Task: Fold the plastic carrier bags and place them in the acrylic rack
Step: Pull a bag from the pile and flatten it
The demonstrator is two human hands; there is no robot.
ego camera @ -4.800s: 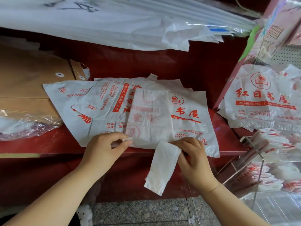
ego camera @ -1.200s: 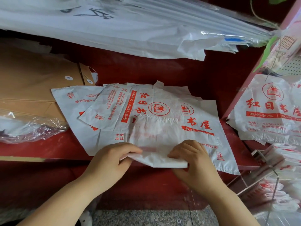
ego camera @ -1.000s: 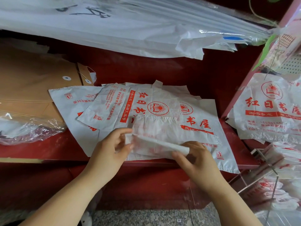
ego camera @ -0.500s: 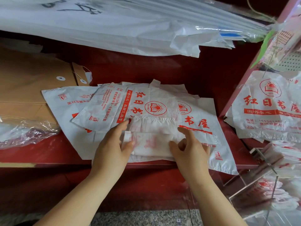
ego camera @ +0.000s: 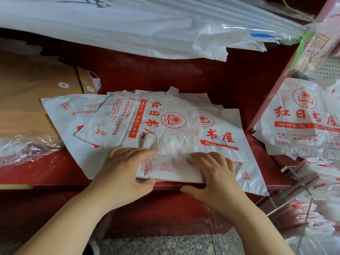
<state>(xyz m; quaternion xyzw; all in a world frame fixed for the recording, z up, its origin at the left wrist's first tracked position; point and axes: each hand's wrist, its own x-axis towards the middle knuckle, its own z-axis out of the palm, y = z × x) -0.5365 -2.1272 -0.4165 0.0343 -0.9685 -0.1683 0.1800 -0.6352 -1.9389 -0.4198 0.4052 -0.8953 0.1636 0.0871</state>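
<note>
The left hand (ego camera: 125, 170) and right hand (ego camera: 215, 179) lie flat at the front edge of the red shelf (ego camera: 46, 170), pressing on the two ends of a folded bag (ego camera: 171, 168). The fingers (ego camera: 200, 159) are nearly straight on top of it. Both thumbs sit at its near edge, and nothing is pinched as far as I can tell.

A second ago the near flap was lifted between the hands; now it is laid over and smoothed, so the bag is a short, thick strip. I judge that this fold is set and the bag needs at most one more fold before it goes away.

The strip rests on a loose pile of unfolded bags (ego camera: 165, 111) spread toward the back of the shelf. The acrylic rack (ego camera: 301, 188) stands beyond the front right corner and already holds folded bags. Brown envelopes (ego camera: 33, 100) and crumpled clear wrapping (ego camera: 27, 146) fill the left end. White sheets (ego camera: 128, 24) hang overhead.
</note>
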